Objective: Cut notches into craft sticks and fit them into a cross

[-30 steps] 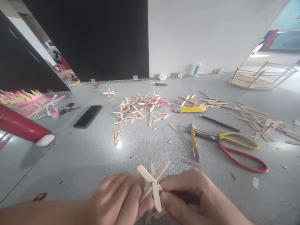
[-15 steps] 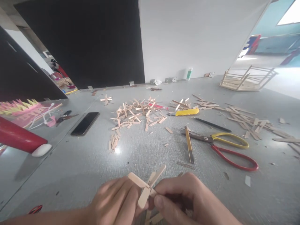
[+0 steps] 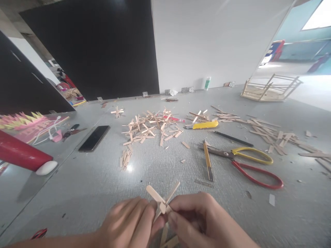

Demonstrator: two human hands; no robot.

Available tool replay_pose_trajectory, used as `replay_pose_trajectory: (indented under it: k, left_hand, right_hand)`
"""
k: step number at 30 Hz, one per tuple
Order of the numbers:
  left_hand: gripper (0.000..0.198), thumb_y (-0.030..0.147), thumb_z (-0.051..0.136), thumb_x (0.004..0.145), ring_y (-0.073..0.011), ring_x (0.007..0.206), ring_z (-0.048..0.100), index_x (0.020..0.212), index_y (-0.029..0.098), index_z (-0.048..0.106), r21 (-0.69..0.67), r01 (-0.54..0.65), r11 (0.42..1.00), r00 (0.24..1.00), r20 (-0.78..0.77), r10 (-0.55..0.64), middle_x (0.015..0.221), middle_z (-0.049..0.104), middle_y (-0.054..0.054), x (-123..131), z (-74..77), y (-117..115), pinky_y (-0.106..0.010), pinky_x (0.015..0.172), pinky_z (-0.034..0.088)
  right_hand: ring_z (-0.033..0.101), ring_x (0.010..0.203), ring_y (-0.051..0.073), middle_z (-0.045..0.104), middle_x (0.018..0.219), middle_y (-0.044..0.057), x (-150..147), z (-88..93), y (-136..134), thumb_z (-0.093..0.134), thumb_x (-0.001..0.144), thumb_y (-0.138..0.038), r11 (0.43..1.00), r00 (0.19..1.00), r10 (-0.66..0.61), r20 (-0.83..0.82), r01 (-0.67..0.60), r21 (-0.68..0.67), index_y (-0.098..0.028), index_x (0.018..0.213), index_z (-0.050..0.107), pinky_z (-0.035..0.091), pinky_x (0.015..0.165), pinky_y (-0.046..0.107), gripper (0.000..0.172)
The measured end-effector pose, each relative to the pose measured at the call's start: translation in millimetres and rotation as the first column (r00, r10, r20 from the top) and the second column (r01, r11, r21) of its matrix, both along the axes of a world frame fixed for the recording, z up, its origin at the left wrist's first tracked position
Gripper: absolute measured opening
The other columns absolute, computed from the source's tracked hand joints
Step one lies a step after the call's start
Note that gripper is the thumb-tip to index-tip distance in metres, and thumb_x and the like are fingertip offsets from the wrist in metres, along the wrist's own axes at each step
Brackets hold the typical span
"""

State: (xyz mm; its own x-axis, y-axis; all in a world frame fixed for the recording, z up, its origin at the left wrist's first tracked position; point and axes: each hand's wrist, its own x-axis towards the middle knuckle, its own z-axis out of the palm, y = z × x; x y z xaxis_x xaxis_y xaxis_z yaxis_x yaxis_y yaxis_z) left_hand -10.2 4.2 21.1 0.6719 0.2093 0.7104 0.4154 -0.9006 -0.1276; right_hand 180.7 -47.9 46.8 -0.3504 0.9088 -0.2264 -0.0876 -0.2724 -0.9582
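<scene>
A small star-shaped piece of crossed wooden sticks [image 3: 162,206] is held between both hands near the bottom centre. My left hand [image 3: 129,218] is closed on its left side, knuckles up, with the fingertips mostly hidden. On the other side, my right hand [image 3: 199,217] pinches the piece between thumb and index finger. Two stick ends point up and outward, and a short end faces the camera. Below the hands, more wooden sticks [image 3: 170,242] lie partly covered by the fingers.
Beyond the hands lie a pile of crossed sticks [image 3: 147,125], a yellow cutter [image 3: 205,124], a wooden-handled blade [image 3: 207,158] and large scissors [image 3: 227,154]. Loose sticks [image 3: 271,134] are scattered at right. A phone [image 3: 94,138] and a red tube with white cap [image 3: 24,151] are at left.
The crossed-stick piece has tilted in my fingers, so its front stick now looks shorter. Both hands stay closed around it, and the view has shifted slightly.
</scene>
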Motion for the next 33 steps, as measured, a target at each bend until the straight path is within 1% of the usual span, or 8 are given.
replay_pose_trajectory:
  k: [4, 9, 12, 14, 17, 24, 28, 33]
  left_hand:
    - [0.031, 0.001, 0.039, 0.101, -0.0138, 0.041, 0.053, 0.082, 0.016, 0.059, 0.026, 0.002, 1.000, 1.000, 0.021, -0.002, 0.054, 0.057, 0.003, 2, -0.6, 1, -0.028, 0.041, 0.039]
    - [0.036, -0.004, 0.037, 0.097, -0.0116, 0.038, 0.048, 0.074, 0.020, 0.051, -0.112, 0.060, 0.992, 0.996, 0.068, -0.053, 0.051, 0.050, 0.006, 4, 0.2, -2, -0.027, 0.039, 0.033]
    - [0.033, -0.005, 0.039, 0.096, -0.0143, 0.044, 0.054, 0.078, 0.017, 0.055, -0.191, 0.035, 0.981, 0.999, -0.018, -0.039, 0.056, 0.056, 0.002, 2, 2.6, -5, -0.029, 0.043, 0.038]
    - [0.032, -0.006, 0.041, 0.096, -0.0160, 0.045, 0.055, 0.079, 0.015, 0.057, -0.164, 0.014, 0.986, 1.000, -0.004, -0.015, 0.056, 0.058, 0.001, 1, 6.4, -7, -0.031, 0.045, 0.041]
    - [0.040, -0.004, 0.037, 0.098, -0.0144, 0.040, 0.053, 0.071, 0.017, 0.055, -0.166, 0.055, 0.985, 0.992, -0.099, -0.073, 0.051, 0.055, 0.002, 1, 13.3, -7, -0.029, 0.040, 0.038]
    - [0.027, -0.001, 0.047, 0.095, -0.0153, 0.049, 0.066, 0.081, 0.018, 0.061, -0.234, 0.063, 0.970, 0.988, -0.121, -0.094, 0.063, 0.068, 0.000, 1, 23.8, -5, -0.026, 0.052, 0.058]
    - [0.029, 0.002, 0.043, 0.097, -0.0164, 0.051, 0.068, 0.081, 0.018, 0.062, -0.278, 0.067, 0.958, 0.985, -0.135, -0.108, 0.062, 0.068, 0.000, -1, 27.5, -9, -0.027, 0.055, 0.061]
    - [0.039, 0.007, 0.035, 0.103, -0.0151, 0.051, 0.067, 0.077, 0.020, 0.061, -0.417, -0.073, 0.906, 0.996, -0.073, 0.047, 0.059, 0.063, 0.001, -2, 26.4, -16, -0.026, 0.059, 0.062]
  right_hand:
    - [0.032, 0.053, 0.007, 0.045, 0.063, -0.004, 0, 1.4, -1, 0.063, 0.093, -0.054, 1.000, 0.997, 0.022, 0.069, -0.021, -0.017, -0.017, 0.089, 0.076, 0.023, 0.047, 0.021, 0.040]
    - [0.035, 0.051, 0.007, 0.042, 0.058, -0.005, 2, -1.3, -2, 0.058, 0.097, -0.046, 0.997, 0.987, 0.019, 0.159, -0.030, 0.068, -0.016, 0.087, 0.071, 0.024, 0.044, 0.020, 0.034]
    - [0.030, 0.050, 0.007, 0.035, 0.055, -0.007, 4, -3.0, 1, 0.059, 0.095, -0.033, 0.977, 0.950, -0.006, 0.313, -0.061, 0.203, -0.016, 0.080, 0.069, 0.023, 0.045, 0.022, 0.025]
    - [0.026, 0.048, 0.007, 0.029, 0.053, -0.008, 4, -3.7, 2, 0.059, 0.093, -0.027, 0.962, 0.921, -0.025, 0.390, -0.084, 0.259, -0.016, 0.075, 0.068, 0.022, 0.044, 0.022, 0.023]
    - [0.026, 0.048, 0.007, 0.030, 0.053, -0.007, 4, -4.5, 2, 0.058, 0.093, -0.029, 0.966, 0.907, -0.026, 0.421, -0.086, 0.245, -0.016, 0.075, 0.070, 0.022, 0.043, 0.022, 0.025]
    - [0.020, 0.045, 0.007, 0.024, 0.051, -0.008, 4, -6.1, -4, 0.052, 0.097, -0.033, 0.931, 0.864, -0.109, 0.492, -0.085, 0.356, -0.019, 0.067, 0.058, 0.018, 0.041, 0.025, 0.033]
    - [0.022, 0.046, 0.008, 0.026, 0.053, -0.008, 7, -2.7, -6, 0.048, 0.099, -0.031, 0.932, 0.866, -0.088, 0.492, -0.103, 0.348, -0.020, 0.070, 0.056, 0.021, 0.043, 0.026, 0.032]
    - [0.029, 0.052, 0.009, 0.035, 0.057, -0.007, 7, 0.5, -3, 0.058, 0.092, -0.029, 0.976, 0.909, -0.026, 0.415, -0.066, 0.205, -0.019, 0.075, 0.065, 0.024, 0.046, 0.023, 0.021]
